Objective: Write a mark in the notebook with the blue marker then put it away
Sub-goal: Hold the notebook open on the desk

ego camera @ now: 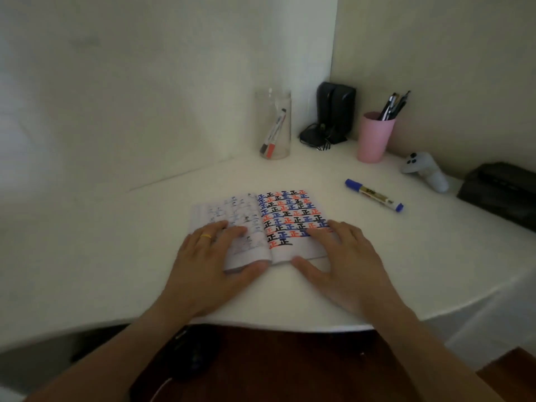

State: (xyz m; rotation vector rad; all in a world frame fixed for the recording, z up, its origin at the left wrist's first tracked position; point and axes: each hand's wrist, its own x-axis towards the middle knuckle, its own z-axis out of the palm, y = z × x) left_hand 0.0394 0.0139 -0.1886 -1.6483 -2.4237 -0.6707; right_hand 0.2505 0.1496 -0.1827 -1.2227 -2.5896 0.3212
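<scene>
White surface [290, 175] fills a corner between two pale walls, and an open notebook [290, 216] lies flat on it near the front edge. Its right page carries rows of the same character in black, red and blue ink; the left page shows fainter marks. Both hands rest palm-down with fingers spread on the lower part of the pages, gripping nothing. The left hand [211, 262] wears a yellow ring [206, 236] and presses the left page, thumb on the bottom edge near the spine. The right hand [345, 262] covers the lower right corner of the right page, thumb at the bottom edge.

The blue marker [373, 195], capped, lies on the surface to the right of the notebook and apart from it, slanted, well clear of both hands. Further back stands a clear glass jar [273, 123] holding markers with red and black ends. Right of it sit a black speaker [336, 108] with a tangle of cord, a pink cup [374, 137] of pens, a pale grey controller [425, 172], and a dark object [501, 190] at the right edge.
</scene>
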